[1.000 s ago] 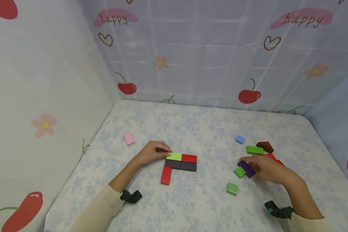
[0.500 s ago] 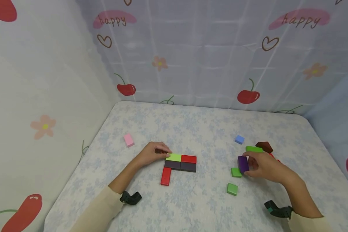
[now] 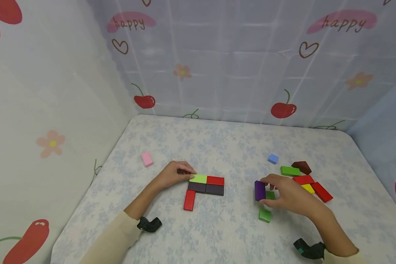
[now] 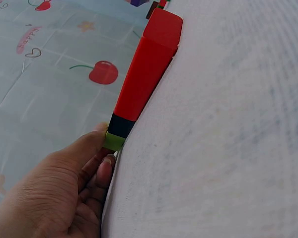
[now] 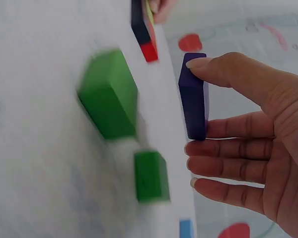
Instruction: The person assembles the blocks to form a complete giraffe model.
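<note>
My right hand (image 3: 292,194) holds a purple block (image 3: 260,191) by its ends between thumb and fingers. In the right wrist view that purple block (image 5: 192,99) is raised off the cloth, the thumb on one end. Further left, my left hand (image 3: 175,174) pinches the left end of a lime green block (image 3: 198,178) with thumb and a curled finger. This block lies flat in a group: a red block (image 3: 215,180) to its right, two dark blocks (image 3: 205,188) along its near side, and another red block (image 3: 189,200) pointing toward me. In the left wrist view, fingers meet the lime end (image 4: 114,141).
Two small green blocks (image 3: 264,215) lie below and beside the purple one. At right are a longer green block (image 3: 290,171), a brown block (image 3: 301,167), red blocks (image 3: 322,192), a yellow block (image 3: 308,188) and a blue block (image 3: 273,158). A pink block (image 3: 147,159) sits far left.
My right hand has picked up the purple block from beside the green one, turned it and carried it left, uncovering the red and yellow blocks. The left hand has stayed put.
</note>
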A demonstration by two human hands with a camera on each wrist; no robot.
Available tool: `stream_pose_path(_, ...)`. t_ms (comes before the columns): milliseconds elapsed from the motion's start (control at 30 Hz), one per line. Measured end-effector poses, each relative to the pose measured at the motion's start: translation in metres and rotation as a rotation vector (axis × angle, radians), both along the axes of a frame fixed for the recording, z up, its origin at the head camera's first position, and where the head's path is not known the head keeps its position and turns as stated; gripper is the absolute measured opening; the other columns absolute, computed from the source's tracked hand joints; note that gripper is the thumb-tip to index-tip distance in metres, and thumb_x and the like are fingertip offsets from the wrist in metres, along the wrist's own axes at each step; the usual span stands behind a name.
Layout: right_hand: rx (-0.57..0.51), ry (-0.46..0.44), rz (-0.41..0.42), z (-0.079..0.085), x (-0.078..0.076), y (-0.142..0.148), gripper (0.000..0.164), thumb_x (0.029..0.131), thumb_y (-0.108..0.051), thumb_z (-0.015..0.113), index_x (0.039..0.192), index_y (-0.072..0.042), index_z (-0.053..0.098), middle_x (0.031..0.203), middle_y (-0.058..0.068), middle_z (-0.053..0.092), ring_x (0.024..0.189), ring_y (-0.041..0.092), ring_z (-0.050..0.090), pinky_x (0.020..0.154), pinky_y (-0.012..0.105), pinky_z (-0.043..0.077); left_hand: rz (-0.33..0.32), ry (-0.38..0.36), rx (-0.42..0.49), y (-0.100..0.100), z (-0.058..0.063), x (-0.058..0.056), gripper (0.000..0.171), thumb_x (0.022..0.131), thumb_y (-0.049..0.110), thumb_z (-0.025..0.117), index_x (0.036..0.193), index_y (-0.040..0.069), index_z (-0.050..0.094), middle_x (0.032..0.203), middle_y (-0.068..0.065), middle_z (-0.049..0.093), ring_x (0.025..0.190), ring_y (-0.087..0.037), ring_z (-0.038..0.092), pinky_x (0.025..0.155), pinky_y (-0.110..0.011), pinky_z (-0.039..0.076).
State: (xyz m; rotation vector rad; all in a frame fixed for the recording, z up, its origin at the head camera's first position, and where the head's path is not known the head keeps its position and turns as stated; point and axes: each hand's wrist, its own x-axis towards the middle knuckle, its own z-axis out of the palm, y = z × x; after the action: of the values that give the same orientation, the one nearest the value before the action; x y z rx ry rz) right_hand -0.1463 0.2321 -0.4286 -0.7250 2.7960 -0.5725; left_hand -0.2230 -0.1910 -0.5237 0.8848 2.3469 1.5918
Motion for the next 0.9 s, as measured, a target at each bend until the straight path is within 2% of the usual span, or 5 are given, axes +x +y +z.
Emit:
stream_pose_path(233, 0.082, 0.022, 0.133, -0.009, 0.014, -0.037, 0.06, 0.08, -0.049, 0.084, 0.123, -0.009, 0.071, 0.12, 0.005, 0.067, 0.108, 0.024, 0.065, 0.089, 0.045, 0.056, 0.009, -0.008, 0.003, 0.0, 0.004, 0.002, 0.015, 0.091, 0.013, 0.078, 0.106, 0.016, 0.081, 0.102, -0.001, 0.074, 0.09, -0.019, 0.067, 0.074, -0.028, 0.054)
stream_pose_path(367, 0.088, 0.035, 0.169, -0.016, 0.021, -0.051, 0.059, 0.08, -0.047, 0.085, 0.121, -0.007, 0.072, 0.118, 0.006, 0.067, 0.105, 0.023, 0.064, 0.088, 0.044, 0.056, 0.018, -0.018, -0.003, 0.0, 0.004, 0.002, 0.016, 0.091, 0.011, 0.078, 0.107, 0.012, 0.081, 0.103, -0.003, 0.074, 0.091, -0.019, 0.066, 0.074, -0.026, 0.053)
stream_pose_path(633, 0.096, 0.105, 0.165, -0.025, 0.026, -0.069, 0.059, 0.079, -0.043, 0.086, 0.122, -0.006, 0.07, 0.114, 0.006, 0.065, 0.097, 0.019, 0.063, 0.084, 0.039, 0.058, 0.037, -0.031, -0.008, 0.005, 0.028, 0.015, 0.016, 0.091, 0.0, 0.075, 0.106, 0.003, 0.08, 0.102, -0.007, 0.073, 0.089, -0.016, 0.065, 0.074, -0.024, 0.052)
stream_pose_path(767, 0.026, 0.033, 0.145, -0.026, 0.025, -0.068, 0.061, 0.079, -0.033, 0.089, 0.128, -0.008, 0.064, 0.121, 0.004, 0.062, 0.099, 0.017, 0.063, 0.085, 0.038, 0.057, 0.025, -0.008, 0.003, 0.005, 0.028, 0.015, 0.016, 0.091, -0.001, 0.075, 0.105, 0.002, 0.079, 0.101, -0.009, 0.073, 0.088, -0.017, 0.066, 0.073, -0.025, 0.052)
stream_pose_path(900, -0.039, -0.054, 0.162, -0.026, 0.023, -0.063, 0.052, 0.078, -0.022, 0.09, 0.122, -0.013, 0.063, 0.124, -0.001, 0.06, 0.097, 0.014, 0.061, 0.083, 0.033, 0.056, -0.002, 0.001, 0.02, 0.006, 0.03, 0.015, 0.016, 0.09, -0.002, 0.074, 0.106, -0.001, 0.079, 0.102, -0.013, 0.073, 0.088, -0.02, 0.067, 0.073, -0.025, 0.053)
